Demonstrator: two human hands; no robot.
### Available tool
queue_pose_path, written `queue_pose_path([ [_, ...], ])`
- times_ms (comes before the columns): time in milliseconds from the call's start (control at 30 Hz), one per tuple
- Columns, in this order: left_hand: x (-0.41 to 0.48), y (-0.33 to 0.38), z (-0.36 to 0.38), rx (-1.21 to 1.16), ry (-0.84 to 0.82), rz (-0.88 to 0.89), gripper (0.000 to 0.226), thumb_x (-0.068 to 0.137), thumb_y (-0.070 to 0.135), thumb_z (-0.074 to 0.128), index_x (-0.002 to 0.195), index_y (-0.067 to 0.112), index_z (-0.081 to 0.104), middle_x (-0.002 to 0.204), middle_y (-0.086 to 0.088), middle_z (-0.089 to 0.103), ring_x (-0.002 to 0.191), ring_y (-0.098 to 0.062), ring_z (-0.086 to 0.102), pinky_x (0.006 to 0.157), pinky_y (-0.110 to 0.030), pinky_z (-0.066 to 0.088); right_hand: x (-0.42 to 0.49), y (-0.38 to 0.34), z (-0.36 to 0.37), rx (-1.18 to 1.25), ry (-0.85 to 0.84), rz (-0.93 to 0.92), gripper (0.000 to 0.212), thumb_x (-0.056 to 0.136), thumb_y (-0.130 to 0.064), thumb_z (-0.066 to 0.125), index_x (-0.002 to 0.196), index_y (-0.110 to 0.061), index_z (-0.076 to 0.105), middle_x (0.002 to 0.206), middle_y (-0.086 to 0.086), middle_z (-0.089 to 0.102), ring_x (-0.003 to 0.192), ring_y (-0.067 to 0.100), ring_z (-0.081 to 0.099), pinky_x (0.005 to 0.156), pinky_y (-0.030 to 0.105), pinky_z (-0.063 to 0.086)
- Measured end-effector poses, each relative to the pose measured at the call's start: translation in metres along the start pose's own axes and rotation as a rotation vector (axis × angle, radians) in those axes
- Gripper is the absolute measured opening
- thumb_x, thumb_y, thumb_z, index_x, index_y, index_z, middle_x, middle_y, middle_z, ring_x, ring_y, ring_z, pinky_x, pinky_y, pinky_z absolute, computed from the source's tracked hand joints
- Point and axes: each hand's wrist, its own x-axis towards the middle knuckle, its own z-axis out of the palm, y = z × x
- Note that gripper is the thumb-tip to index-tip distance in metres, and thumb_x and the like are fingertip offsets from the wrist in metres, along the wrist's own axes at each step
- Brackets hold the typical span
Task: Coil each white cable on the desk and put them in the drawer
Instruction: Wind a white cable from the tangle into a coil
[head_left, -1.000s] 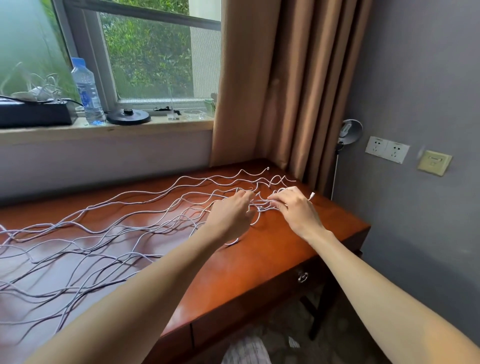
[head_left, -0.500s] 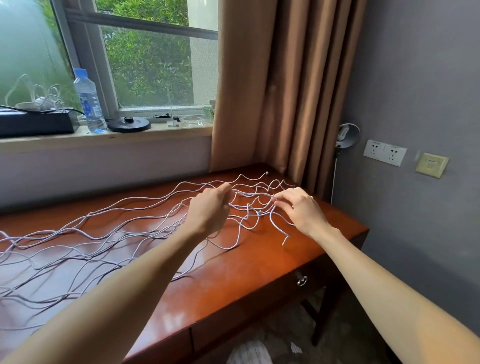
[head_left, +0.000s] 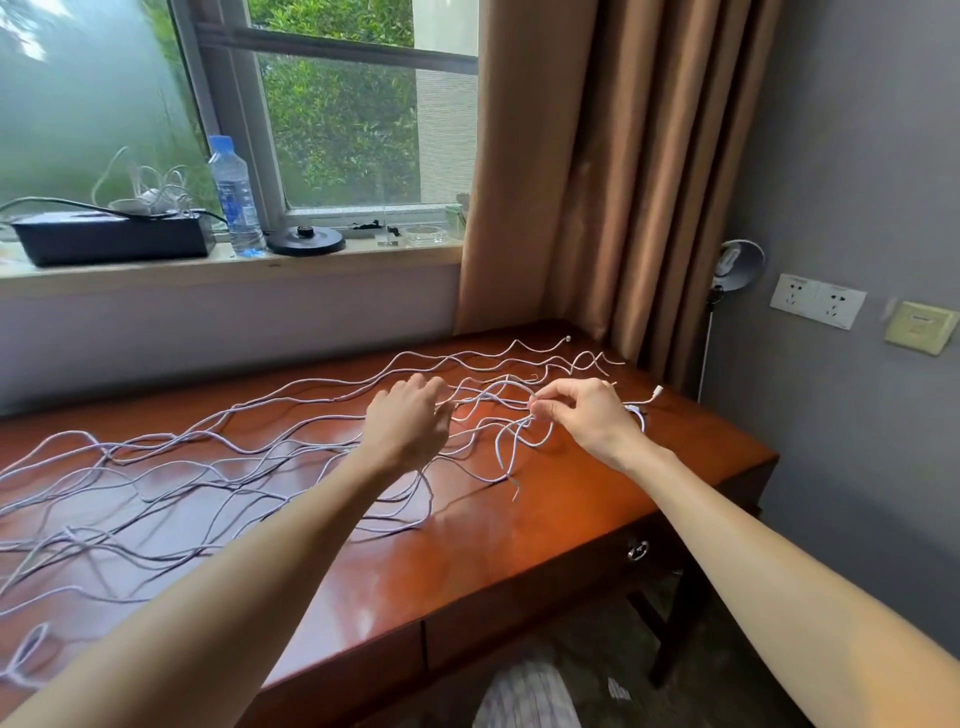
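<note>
At the right end of the desk (head_left: 467, 566), near the curtain (head_left: 597, 182), both hands work at the free ends of the white cables (head_left: 208, 467). The right hand (head_left: 587, 415) has its grip closed: thumb and forefinger pinch a small gather of strands, and short loops hang from that pinch onto the wood. The left hand (head_left: 410, 421) sits just beside it, back to me, fingers curled. A strand runs into that fist, so I judge this grip closed on cable too, though the fingertips are hidden.

What the coming move turns on is direction. From the two grips the cables run long and leftward, from the far right corner towards the near left edge, so nearly all the slack lies to the left of both hands. The left hand is the nearer one to feed it in. None of the cables I can see on the desk is coiled yet.

The cables are thin, round and limp, kinked into shallow waves and crossing each other in many places, so they may snag when drawn. One ends in a small white plug by the right wrist. The desk is glossy red-brown wood, slick and reflective. The drawer (head_left: 545, 592) is closed below the front edge, its metal ring pull under the right forearm.
</note>
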Motion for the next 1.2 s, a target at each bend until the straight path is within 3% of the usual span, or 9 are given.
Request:
queue_pose_path([
  [100, -0.011, -0.004, -0.007, 0.096, 0.196, 0.029, 0.013, 0.091, 0.02, 0.057, 0.103, 0.014, 0.056, 0.101, -0.007, 0.06, 0.092, -0.032, 0.058, 0.081, -0.042, 0.041, -0.002, -0.015, 0.009, 0.039, -0.01, -0.012, 0.01, 0.091, -0.026, 0.075, 0.096, -0.018, 0.08, 0.084, -0.009, 0.077, 0.083, 0.003, 0.071, 0.082, 0.026, 0.054],
  [200, -0.024, -0.014, -0.015, 0.078, 0.251, 0.025, 0.006, 0.09, 0.012, 0.053, 0.094, 0.017, 0.054, 0.091, -0.004, 0.059, 0.082, -0.029, 0.057, 0.077, -0.041, 0.037, -0.001, -0.03, 0.02, 0.058, -0.017, -0.043, 0.011, 0.091, -0.026, 0.075, 0.097, -0.018, 0.08, 0.086, -0.008, 0.077, 0.085, 0.006, 0.072, 0.085, 0.029, 0.057],
  [333, -0.047, -0.026, -0.026, -0.125, 0.188, 0.064, 0.009, 0.098, 0.021, 0.052, 0.091, 0.026, 0.049, 0.09, 0.005, 0.067, 0.085, -0.02, 0.06, 0.077, -0.034, 0.026, -0.001, -0.051, 0.034, 0.075, -0.029, -0.094, 0.012, 0.092, -0.026, 0.074, 0.1, -0.018, 0.079, 0.085, -0.008, 0.077, 0.081, 0.002, 0.072, 0.084, 0.03, 0.059],
  [433, -0.063, -0.033, -0.032, -0.192, 0.187, 0.025, 0.019, 0.102, 0.029, 0.052, 0.084, 0.022, 0.051, 0.085, 0.002, 0.069, 0.075, -0.021, 0.059, 0.076, -0.034, 0.036, -0.003, -0.065, 0.043, 0.09, -0.032, -0.111, 0.009, 0.092, -0.026, 0.074, 0.097, -0.019, 0.079, 0.082, -0.008, 0.076, 0.078, 0.004, 0.072, 0.082, 0.031, 0.06],
  [600, -0.094, -0.045, -0.042, -0.317, 0.04, -0.038, 0.048, 0.098, 0.055, 0.039, 0.086, 0.018, 0.068, 0.084, 0.002, 0.07, 0.081, -0.024, 0.064, 0.075, -0.038, 0.048, -0.011, -0.092, 0.054, 0.132, -0.03, -0.122, 0.008, 0.092, -0.026, 0.074, 0.095, -0.02, 0.078, 0.082, -0.006, 0.077, 0.078, 0.007, 0.073, 0.081, 0.031, 0.06],
  [700, -0.11, -0.049, -0.047, -0.455, 0.031, -0.117, 0.044, 0.09, 0.057, 0.048, 0.083, 0.02, 0.069, 0.082, 0.004, 0.071, 0.078, -0.02, 0.066, 0.072, -0.039, 0.055, -0.018, -0.108, 0.058, 0.141, -0.042, -0.146, 0.004, 0.094, -0.026, 0.072, 0.092, -0.025, 0.075, 0.08, -0.009, 0.076, 0.076, 0.005, 0.072, 0.08, 0.028, 0.059],
  [1000, -0.158, -0.065, -0.075, -0.892, 0.096, -0.245, 0.018, 0.104, 0.017, 0.051, 0.09, 0.007, 0.059, 0.074, -0.008, 0.076, 0.074, -0.021, 0.071, 0.078, -0.038, 0.055, -0.042, -0.137, 0.088, 0.086, -0.045, -0.205, 0.035, 0.085, -0.042, 0.077, 0.111, -0.022, 0.065, 0.097, -0.006, 0.07, 0.088, 0.011, 0.067, 0.081, 0.034, 0.057],
  [1133, -0.178, -0.078, -0.076, -0.986, 0.141, -0.259, 0.019, 0.104, 0.017, 0.052, 0.089, 0.009, 0.06, 0.062, -0.009, 0.068, 0.064, -0.02, 0.063, 0.072, -0.037, 0.05, -0.044, -0.142, 0.11, -0.009, 0.024, -0.319, 0.055, 0.086, -0.041, 0.078, 0.134, -0.024, 0.057, 0.122, 0.0, 0.059, 0.115, 0.016, 0.05, 0.096, 0.03, 0.044],
  [1200, -0.184, -0.082, -0.076, -1.069, 0.176, -0.282, 0.019, 0.105, 0.017, 0.052, 0.09, 0.01, 0.062, 0.061, 0.0, 0.062, 0.057, -0.016, 0.056, 0.064, -0.034, 0.05, -0.043, -0.143, 0.12, -0.084, 0.027, -0.393, 0.052, 0.086, -0.044, 0.076, 0.132, -0.025, 0.061, 0.128, 0.0, 0.056, 0.122, 0.017, 0.044, 0.102, 0.032, 0.039],
])
